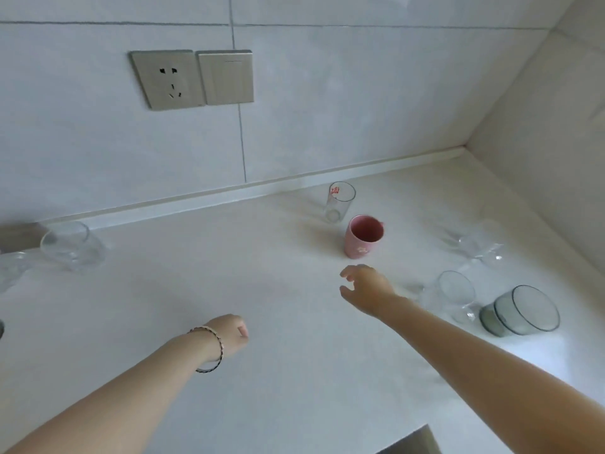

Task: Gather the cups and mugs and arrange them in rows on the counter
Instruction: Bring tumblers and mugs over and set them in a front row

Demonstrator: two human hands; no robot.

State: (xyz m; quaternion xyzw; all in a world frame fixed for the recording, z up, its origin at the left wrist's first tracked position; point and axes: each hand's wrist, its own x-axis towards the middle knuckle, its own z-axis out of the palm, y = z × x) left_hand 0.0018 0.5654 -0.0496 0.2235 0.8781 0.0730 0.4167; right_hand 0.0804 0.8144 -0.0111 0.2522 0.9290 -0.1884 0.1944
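Note:
A pink mug (361, 237) stands upright on the white counter (196, 273), with a tall clear glass with red print (339, 202) just behind it. My right hand (366, 286) hovers open a little in front of the mug, holding nothing. To its right stand a clear glass (453, 294), a grey tinted glass (522, 312) and another clear glass (474, 240). At far left is a wide clear glass (70, 245), and another clear glass (9, 268) is cut by the frame edge. My left hand (230, 334), fingers curled, is empty over the counter.
The tiled back wall carries a socket and a switch (193, 78). A side wall closes the counter at the right. A dark gap (409, 444) shows at the counter's front edge.

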